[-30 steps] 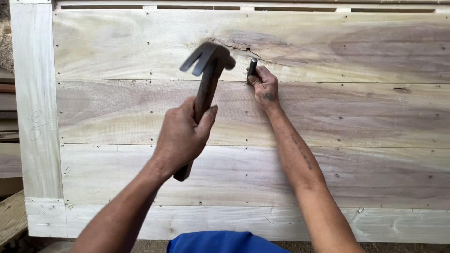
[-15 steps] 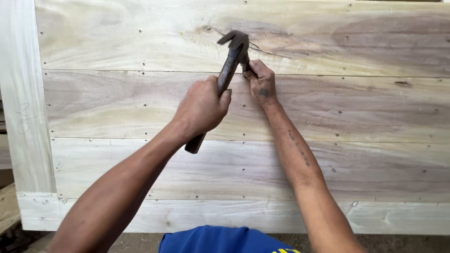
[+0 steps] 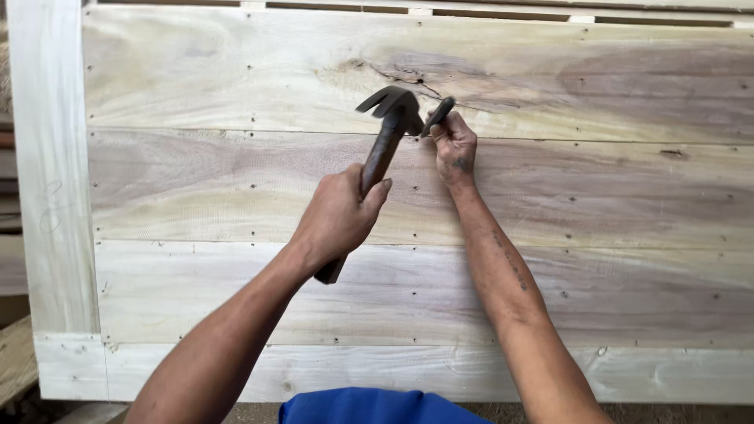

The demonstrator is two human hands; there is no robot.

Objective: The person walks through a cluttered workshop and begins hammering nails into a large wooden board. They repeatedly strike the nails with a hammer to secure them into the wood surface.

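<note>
Hammer (image 3: 382, 153), gripped at mid-handle in the left hand (image 3: 338, 216), meets a dark metal punch (image 3: 437, 115) pinched in the right hand's fingers (image 3: 444, 133) against the top board of a plank panel (image 3: 236, 196). Nail dots already line the boards; this spot near the knot crack (image 3: 397, 76) looks unfinished.

Both arms reach up and forward from the bottom edge, bare to the elbow. Left hand (image 3: 336, 216) is a closed fist, knuckles toward camera, thumb up along the side, wrist bent slightly back, forearm running diagonally from lower left. Right hand (image 3: 454, 145) sits higher and further out, fingers curled and pinched together at the tips, back of hand facing camera. Right forearm nearly straight, rising from lower right. Hands near each other, not touching.
</note>
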